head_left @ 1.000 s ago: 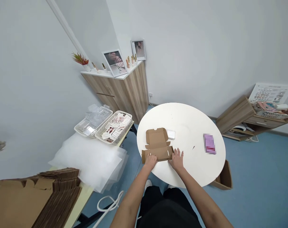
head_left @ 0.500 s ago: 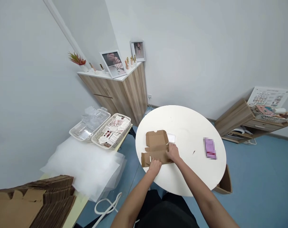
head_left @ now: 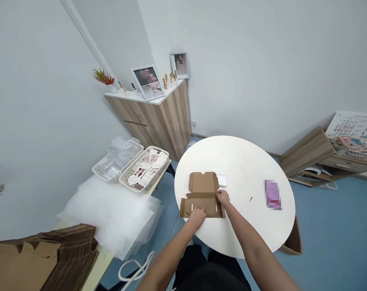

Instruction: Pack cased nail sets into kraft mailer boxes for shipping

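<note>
A brown cardboard mailer box [head_left: 203, 184], partly unfolded, lies on the white round table [head_left: 241, 161] with its lid panel spread away from me. My left hand [head_left: 197, 217] presses on the lower panel near its front edge, fingers stretched out over the cardboard. At the right side of the fold, my right hand [head_left: 222, 197] pinches a flap of the box between its fingers. Just beyond that hand sits a small white case [head_left: 222, 180], partly behind the box.
A pixelated purple item [head_left: 273, 195] lies on the table's right. To the left, a side table holds a basket of printed cards [head_left: 147, 169], a basket of clear plastic packs [head_left: 117, 159], white foam sheets [head_left: 107, 214] and stacked flat cardboard [head_left: 68, 258]. An open carton [head_left: 294, 238] stands on the floor.
Creases between the box's panels now stand out more, with the lower panel's side flaps raised. My right hand has shifted up to the flap at the fold. The camera view has shifted slightly.
</note>
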{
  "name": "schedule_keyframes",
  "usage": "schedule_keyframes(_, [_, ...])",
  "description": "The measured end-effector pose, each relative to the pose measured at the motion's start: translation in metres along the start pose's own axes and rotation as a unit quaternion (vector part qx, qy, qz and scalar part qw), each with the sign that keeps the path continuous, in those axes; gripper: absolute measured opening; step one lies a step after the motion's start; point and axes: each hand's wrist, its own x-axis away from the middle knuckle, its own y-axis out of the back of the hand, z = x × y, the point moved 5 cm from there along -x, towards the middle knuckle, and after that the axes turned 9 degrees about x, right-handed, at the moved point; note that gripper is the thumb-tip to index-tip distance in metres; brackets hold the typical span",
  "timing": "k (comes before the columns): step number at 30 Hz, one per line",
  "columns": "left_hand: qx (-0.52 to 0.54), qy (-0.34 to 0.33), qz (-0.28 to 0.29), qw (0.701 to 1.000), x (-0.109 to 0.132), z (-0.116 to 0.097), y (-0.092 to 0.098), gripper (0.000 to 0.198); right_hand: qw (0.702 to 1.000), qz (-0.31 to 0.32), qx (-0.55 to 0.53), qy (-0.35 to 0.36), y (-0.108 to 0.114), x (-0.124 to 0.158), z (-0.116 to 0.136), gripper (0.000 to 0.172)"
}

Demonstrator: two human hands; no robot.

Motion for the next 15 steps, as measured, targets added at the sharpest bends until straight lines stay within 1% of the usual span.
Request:
schedule_keyframes(2, [-0.005, -0.001, -0.031, 0.999, -0.003, 0.005, 0.008, 0.032, 1.0, -0.002, 0.005, 0.009, -0.001, 0.0, -0.003, 0.026])
schedule_keyframes(3, [-0.011, 0.0, -0.054, 0.999, -0.005, 0.009, 0.014, 0.038, 1.0, -0.005, 0.009, 0.015, -0.001, 0.0, -0.005, 0.025])
schedule_keyframes(4, [-0.016, 0.001, -0.077, 0.997, -0.007, 0.012, 0.019, 0.049, 1.0, -0.01, 0.012, 0.022, -0.001, 0.001, -0.006, 0.024])
schedule_keyframes(6, [-0.02, 0.003, -0.106, 0.994, -0.01, 0.018, 0.028, 0.078, 0.999, -0.022, 0.018, 0.039, 0.0, 0.001, -0.009, 0.023])
schedule_keyframes(8, [-0.018, 0.01, -0.102, 0.995, -0.015, 0.025, 0.032, 0.102, 0.997, -0.034, 0.021, 0.059, 0.001, 0.002, -0.011, 0.023])
schedule_keyframes(10, [-0.016, 0.019, -0.081, 0.996, -0.02, 0.03, 0.031, 0.115, 0.996, -0.04, 0.02, 0.079, 0.001, 0.003, -0.011, 0.023])
schedule_keyframes(15, [-0.001, 0.043, -0.031, 0.999, -0.032, 0.034, 0.02, 0.12, 0.993, -0.035, -0.015, 0.115, -0.004, 0.008, -0.011, 0.021])
